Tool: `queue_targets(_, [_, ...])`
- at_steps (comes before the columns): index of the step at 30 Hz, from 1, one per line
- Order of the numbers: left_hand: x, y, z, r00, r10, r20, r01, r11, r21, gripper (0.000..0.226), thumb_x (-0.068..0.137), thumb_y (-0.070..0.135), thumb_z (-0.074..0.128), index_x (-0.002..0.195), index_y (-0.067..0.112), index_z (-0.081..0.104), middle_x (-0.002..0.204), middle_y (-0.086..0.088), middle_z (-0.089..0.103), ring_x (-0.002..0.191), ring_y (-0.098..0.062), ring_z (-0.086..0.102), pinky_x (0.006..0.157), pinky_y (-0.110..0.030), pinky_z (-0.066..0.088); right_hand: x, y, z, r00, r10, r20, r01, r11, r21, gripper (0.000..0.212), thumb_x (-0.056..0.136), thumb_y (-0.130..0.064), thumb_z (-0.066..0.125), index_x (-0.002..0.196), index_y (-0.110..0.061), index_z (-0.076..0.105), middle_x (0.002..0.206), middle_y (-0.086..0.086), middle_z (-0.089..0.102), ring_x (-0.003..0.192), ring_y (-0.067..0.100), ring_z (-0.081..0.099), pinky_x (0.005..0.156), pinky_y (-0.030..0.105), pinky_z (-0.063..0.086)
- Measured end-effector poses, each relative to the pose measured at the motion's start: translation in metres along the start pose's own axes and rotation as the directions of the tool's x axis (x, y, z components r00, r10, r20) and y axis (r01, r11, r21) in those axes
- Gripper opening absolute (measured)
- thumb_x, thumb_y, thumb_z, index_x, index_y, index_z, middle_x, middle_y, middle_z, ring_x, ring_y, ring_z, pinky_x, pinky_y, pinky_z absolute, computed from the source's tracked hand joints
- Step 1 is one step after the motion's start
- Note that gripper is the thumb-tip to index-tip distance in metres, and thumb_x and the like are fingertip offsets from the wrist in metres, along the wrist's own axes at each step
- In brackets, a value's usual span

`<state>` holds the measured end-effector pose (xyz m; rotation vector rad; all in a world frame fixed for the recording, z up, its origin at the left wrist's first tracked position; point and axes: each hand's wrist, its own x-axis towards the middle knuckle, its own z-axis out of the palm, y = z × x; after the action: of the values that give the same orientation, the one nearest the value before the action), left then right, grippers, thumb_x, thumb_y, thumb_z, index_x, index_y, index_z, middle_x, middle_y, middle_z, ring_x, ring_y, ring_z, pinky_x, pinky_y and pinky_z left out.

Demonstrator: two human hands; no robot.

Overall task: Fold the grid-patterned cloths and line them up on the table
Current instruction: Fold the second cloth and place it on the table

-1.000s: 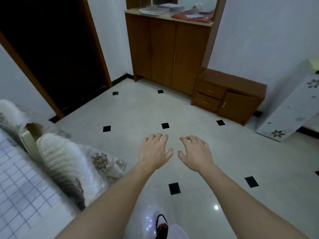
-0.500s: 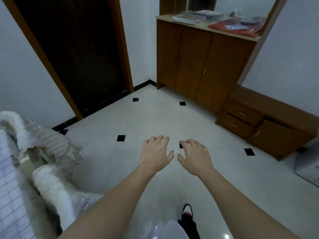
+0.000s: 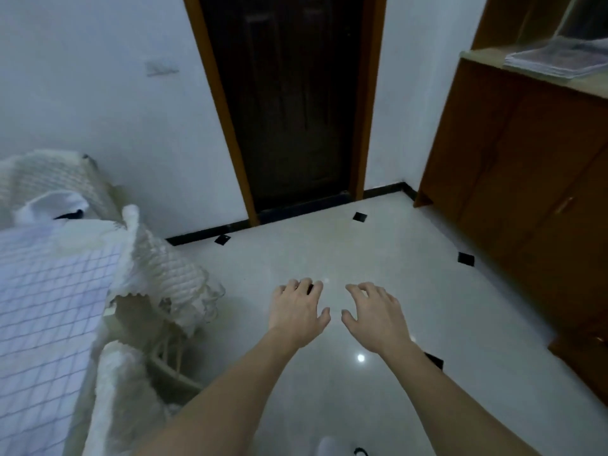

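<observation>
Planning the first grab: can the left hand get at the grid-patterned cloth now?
Probably yes: the left hand is open and empty, and the grid-patterned cloth lies uncovered to its left, past a quilted cover.

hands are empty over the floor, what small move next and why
Probably reach the left hand toward the grid-patterned cloth at the left: it and the right hand hover open over the tiled floor, holding nothing, and the cloth lies untouched.

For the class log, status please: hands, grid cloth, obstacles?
Left hand and right hand open, empty. Grid-patterned cloth far left, untouched. Quilted white cover bunched beside it.
</observation>
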<state>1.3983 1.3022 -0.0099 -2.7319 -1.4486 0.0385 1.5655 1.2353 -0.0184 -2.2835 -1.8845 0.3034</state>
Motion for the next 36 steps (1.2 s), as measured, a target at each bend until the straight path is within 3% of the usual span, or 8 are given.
queue_targets(5, [0.013,-0.046,-0.007,0.970,-0.243,-0.006,0.243,0.970,0.013,0.055,0.095,0.056,0.035,0.138,0.021,0.041,0.137,-0.001,0.052,0.117,-0.026,0.051,0.095,-0.041,0.041,0.079,-0.028,-0.003,0.971,-0.232,0.059,0.232,0.973,0.009,0.052,0.096,-0.047,0.046,0.143,-0.027,0.042,0.141,0.000,0.048,0.131,0.022,0.043,0.107,0.039,0.034])
queue_targets(11, [-0.022,-0.124,-0.011,0.844,-0.537,-0.010,0.537,0.843,0.040,0.056,0.094,0.057,0.037,0.137,0.022,0.042,0.134,-0.002,0.054,0.118,-0.026,0.051,0.093,-0.042,0.044,0.135,-0.122,0.019,0.847,-0.511,0.147,0.514,0.858,0.022,0.054,0.095,-0.049,0.044,0.145,-0.028,0.040,0.143,0.000,0.046,0.132,0.022,0.042,0.107,0.039,0.035])
queue_targets(16, [-0.070,-0.200,-0.010,0.652,-0.755,-0.070,0.757,0.654,-0.008,0.053,0.089,0.059,0.037,0.128,0.026,0.049,0.128,0.000,0.057,0.114,-0.024,0.053,0.086,-0.040,0.045,0.149,-0.217,0.041,0.688,-0.697,0.203,0.705,0.708,0.041,0.049,0.093,-0.049,0.048,0.137,-0.027,0.047,0.136,0.000,0.050,0.126,0.023,0.045,0.102,0.040,0.037])
queue_targets(21, [-0.131,-0.283,-0.015,0.437,-0.895,-0.091,0.897,0.441,-0.036,0.058,0.092,0.056,0.038,0.140,0.024,0.045,0.141,-0.001,0.053,0.123,-0.027,0.051,0.095,-0.044,0.043,0.157,-0.322,0.059,0.514,-0.828,0.223,0.837,0.542,0.081,0.052,0.093,-0.048,0.050,0.141,-0.029,0.044,0.136,-0.001,0.050,0.126,0.023,0.046,0.103,0.041,0.038])
queue_targets(27, [-0.199,-0.328,0.016,0.195,-0.981,-0.010,0.974,0.195,-0.113,0.072,0.086,0.062,0.018,0.140,0.023,0.045,0.144,0.001,0.050,0.125,-0.025,0.048,0.100,-0.043,0.040,0.160,-0.441,0.091,0.288,-0.928,0.239,0.942,0.319,0.103,0.053,0.094,-0.047,0.049,0.143,-0.026,0.043,0.142,0.001,0.047,0.129,0.022,0.044,0.104,0.040,0.040])
queue_targets(31, [-0.244,-0.352,0.045,0.085,-0.995,0.050,0.994,0.082,-0.065,0.061,0.095,0.057,0.036,0.145,0.023,0.039,0.148,0.000,0.046,0.128,-0.026,0.046,0.097,-0.042,0.042,0.150,-0.501,0.116,0.133,-0.952,0.276,0.977,0.173,0.128,0.057,0.096,-0.047,0.046,0.148,-0.027,0.036,0.150,0.002,0.041,0.134,0.023,0.039,0.109,0.042,0.036])
queue_targets(36, [-0.281,-0.348,0.068,-0.047,-0.993,0.112,0.997,-0.054,-0.060,0.063,0.094,0.058,0.041,0.147,0.022,0.039,0.148,0.000,0.047,0.129,-0.025,0.046,0.100,-0.042,0.043,0.138,-0.543,0.149,-0.064,-0.945,0.320,0.987,-0.013,0.157,0.059,0.095,-0.047,0.049,0.149,-0.027,0.037,0.151,0.002,0.041,0.137,0.022,0.039,0.110,0.041,0.034])
